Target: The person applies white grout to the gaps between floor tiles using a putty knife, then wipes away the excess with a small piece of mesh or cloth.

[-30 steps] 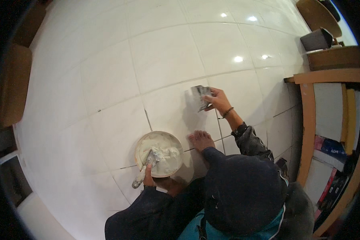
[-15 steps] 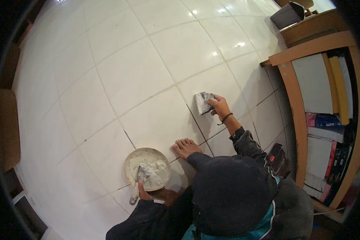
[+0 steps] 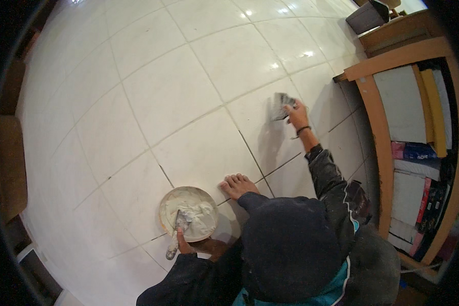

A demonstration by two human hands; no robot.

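My left hand (image 3: pixel 184 245) grips the near rim of a round shallow bowl (image 3: pixel 164 224), its fingers mostly hidden. Creamy white paste (image 3: pixel 201 211) fills the bowl. Against the thumb rests a putty knife (image 3: pixel 172 247), its blade in the paste and its smeared handle sticking out over the rim. My right hand (image 3: pixel 297 116) is closed on a flat, roughly rectangular grey piece (image 3: pixel 281 106) smeared with white; blur hides its exact kind. That piece is over the tiles, close to a joint. A bare foot (image 3: pixel 237 186) stands between the bowl and my right arm.
Large white floor tiles (image 3: pixel 168 92) stretch ahead, with some joints dark and others pale. To the right stands a wooden shelf (image 3: pixel 385 178) packed with boxes and books. A grey bin (image 3: pixel 367 19) is at the far right, brown furniture (image 3: pixel 10 163) along the left.
My right hand has moved forward and to the right across the tiles with the grey piece, which has turned somewhat. The left hand, bowl and putty knife have stayed almost still.
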